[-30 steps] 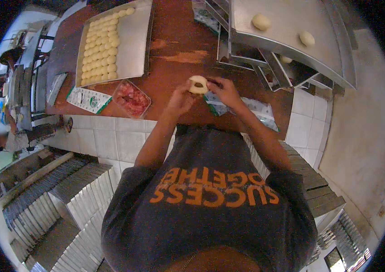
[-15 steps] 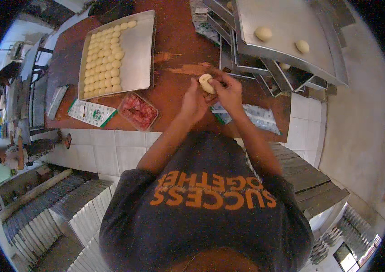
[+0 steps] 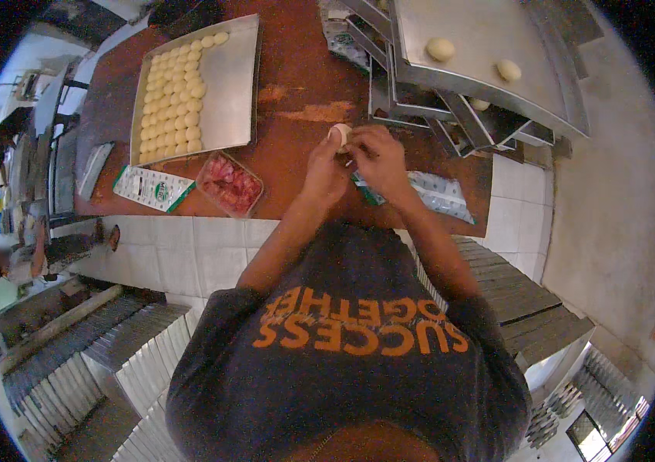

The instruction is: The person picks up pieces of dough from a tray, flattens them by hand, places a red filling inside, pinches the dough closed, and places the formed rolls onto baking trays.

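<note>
Over the table's near edge, my two hands are together around a small pale dough ball (image 3: 343,134). My left hand (image 3: 326,168) cups it from the left, its thumb against the side. The fingers of my right hand (image 3: 380,157) are pinched at the ball's right edge and partly hide it. To the left lies a metal tray (image 3: 229,96) with rows of dough balls (image 3: 171,108) filling its left part. Closer to me, a clear plastic tub (image 3: 229,185) holds red chunky pieces.
At the right, stacked metal trays (image 3: 489,35) stand askew; the top one carries two dough balls (image 3: 441,50). Printed packets lie near the front edge, one left of the tub (image 3: 152,188) and one by my right forearm (image 3: 439,194). Another person (image 3: 23,260) is at far left.
My right fingers have moved off the top of the dough ball to its right edge and curled in. The ball has turned in my left hand and looks rounder. The view has shifted slightly.
</note>
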Motion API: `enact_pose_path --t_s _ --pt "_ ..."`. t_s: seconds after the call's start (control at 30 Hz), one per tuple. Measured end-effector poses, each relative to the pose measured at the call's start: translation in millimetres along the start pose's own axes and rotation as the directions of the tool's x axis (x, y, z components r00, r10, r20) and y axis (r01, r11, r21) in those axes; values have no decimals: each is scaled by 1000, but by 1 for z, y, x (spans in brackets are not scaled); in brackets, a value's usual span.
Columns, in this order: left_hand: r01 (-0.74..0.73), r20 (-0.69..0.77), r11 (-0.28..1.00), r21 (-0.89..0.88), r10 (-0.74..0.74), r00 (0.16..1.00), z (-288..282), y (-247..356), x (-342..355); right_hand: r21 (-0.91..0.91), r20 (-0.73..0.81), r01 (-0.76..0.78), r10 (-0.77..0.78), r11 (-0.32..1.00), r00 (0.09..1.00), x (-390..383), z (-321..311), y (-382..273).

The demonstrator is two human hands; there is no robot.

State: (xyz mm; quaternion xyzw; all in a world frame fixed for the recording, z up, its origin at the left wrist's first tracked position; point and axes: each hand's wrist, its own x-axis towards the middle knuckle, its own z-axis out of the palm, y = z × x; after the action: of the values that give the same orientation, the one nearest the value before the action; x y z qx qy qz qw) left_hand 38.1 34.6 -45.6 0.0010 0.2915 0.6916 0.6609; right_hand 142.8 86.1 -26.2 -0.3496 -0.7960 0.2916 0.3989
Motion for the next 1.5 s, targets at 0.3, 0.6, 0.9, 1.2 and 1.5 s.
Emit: enact_pose_path --t_s 0.3,0.6,0.9,1.2,1.5 --pt "-64 39 995 -80 68 997 10 7 -27 102 102 123 -133 987 986 10 -1 -2" --pt "-217 -16 836 504 260 965 15 10 -33 201 99 79 -101 976 990 23 -13 -35" --pt "-180 -238 976 121 204 950 17 -3 -22 3 -27 253 -253 968 967 10 13 -16" --pt "-114 -55 962 249 131 990 15 5 -25 63 32 130 -132 989 991 10 -3 -16" --pt "-222 3 920 323 233 972 22 11 -20 -42 -39 195 -197 980 980 26 -10 -28"
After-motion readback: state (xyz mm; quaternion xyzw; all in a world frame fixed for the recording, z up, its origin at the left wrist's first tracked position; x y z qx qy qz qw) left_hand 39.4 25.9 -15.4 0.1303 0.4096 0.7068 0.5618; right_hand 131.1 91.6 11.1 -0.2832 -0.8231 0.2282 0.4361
